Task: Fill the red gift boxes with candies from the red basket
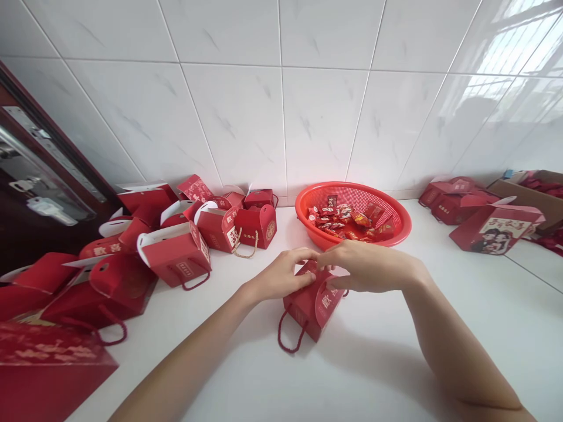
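Observation:
A red paper gift box (pixel 317 305) with a rope handle stands on the white counter in front of me. My left hand (pixel 285 272) grips its top from the left, thumb pressed on the upper flaps. From the right, my right hand (pixel 358 264) holds the rounded top flap, its fingers bent over the far side and partly hidden. One loop of the dark red rope handle (pixel 291 350) hangs down the near side. Just behind the box sits a red plastic basket (pixel 398 225) with wrapped candies (pixel 334 220) inside.
Several red gift boxes (pixel 176 252), many with open tops, crowd the left side. More boxes (pixel 492 231) and a cardboard carton (pixel 516 190) stand at the right. A tiled wall (pixel 233 111) closes off the back; a door with keys (pixel 50 208) is at far left.

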The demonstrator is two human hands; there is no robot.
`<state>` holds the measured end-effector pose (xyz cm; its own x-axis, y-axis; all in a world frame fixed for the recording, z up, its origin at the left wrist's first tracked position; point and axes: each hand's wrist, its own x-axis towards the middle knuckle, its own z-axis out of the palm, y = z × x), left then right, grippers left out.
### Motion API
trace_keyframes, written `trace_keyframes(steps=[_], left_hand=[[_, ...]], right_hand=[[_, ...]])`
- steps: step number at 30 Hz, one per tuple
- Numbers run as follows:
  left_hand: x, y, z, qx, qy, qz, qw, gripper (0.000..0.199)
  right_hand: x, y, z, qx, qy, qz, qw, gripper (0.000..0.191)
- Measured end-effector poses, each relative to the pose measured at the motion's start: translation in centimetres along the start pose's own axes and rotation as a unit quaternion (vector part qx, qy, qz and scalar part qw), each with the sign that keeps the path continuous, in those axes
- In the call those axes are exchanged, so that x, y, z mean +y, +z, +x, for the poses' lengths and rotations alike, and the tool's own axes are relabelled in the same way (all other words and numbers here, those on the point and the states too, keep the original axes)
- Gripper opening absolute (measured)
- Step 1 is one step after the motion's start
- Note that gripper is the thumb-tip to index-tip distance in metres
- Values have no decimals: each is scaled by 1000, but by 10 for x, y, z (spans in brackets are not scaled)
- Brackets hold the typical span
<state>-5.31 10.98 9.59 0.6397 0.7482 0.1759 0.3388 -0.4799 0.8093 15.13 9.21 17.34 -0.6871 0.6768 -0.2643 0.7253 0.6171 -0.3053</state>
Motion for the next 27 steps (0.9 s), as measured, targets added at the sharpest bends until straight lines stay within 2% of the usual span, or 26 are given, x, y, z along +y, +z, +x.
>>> trace_keyframes(steps=[5,11,16,27], left_hand=[[-5,-5,1,-30,-13,-31,999,32],[-5,-8,-1,-47,-46,-37,997,25],[-2,-6,-2,-63,-32,-29,997,13],[5,1,-1,-53,-86,-49,994,14]], right_hand=[[-3,4,9,26,36,-18,999,5],[-2,9,15,-8,59,-6,998,8],[-2,8,15,-18,79,2,997,15],[0,11,19,-22,57,17,998,24]])
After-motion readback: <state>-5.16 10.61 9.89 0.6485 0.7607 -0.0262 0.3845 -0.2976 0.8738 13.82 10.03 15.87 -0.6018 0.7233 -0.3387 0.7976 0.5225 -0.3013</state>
